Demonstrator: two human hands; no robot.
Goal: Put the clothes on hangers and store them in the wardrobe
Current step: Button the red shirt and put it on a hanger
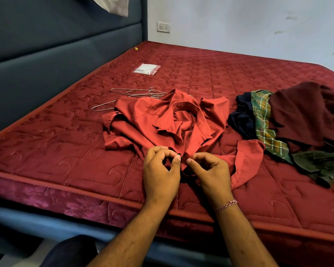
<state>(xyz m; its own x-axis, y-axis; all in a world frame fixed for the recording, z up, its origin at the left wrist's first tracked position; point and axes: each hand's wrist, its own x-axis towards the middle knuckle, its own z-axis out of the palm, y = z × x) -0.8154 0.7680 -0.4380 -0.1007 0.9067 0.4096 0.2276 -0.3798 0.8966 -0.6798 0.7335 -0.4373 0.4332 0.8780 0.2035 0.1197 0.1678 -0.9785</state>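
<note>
Both hands are down on the crumpled rust-red button-up cotton shirt (162, 120), which lies on the quilted maroon mattress (56, 151), and this looks like prep work before hanging: the left hand (160, 170) pinches the shirt's near edge by a small dark button, thumb and forefinger curled tight on the cloth, while the right hand (208, 170) pinches the facing edge just beside it. Buttons look like the job in hand. Next, I'd judge, comes a hanger: the thin bare-wire hangers (135, 95) lie beyond the shirt, touching its far edge. A heap of dark and green-plaid clothes (297, 128) waits right of the shirt.
</note>
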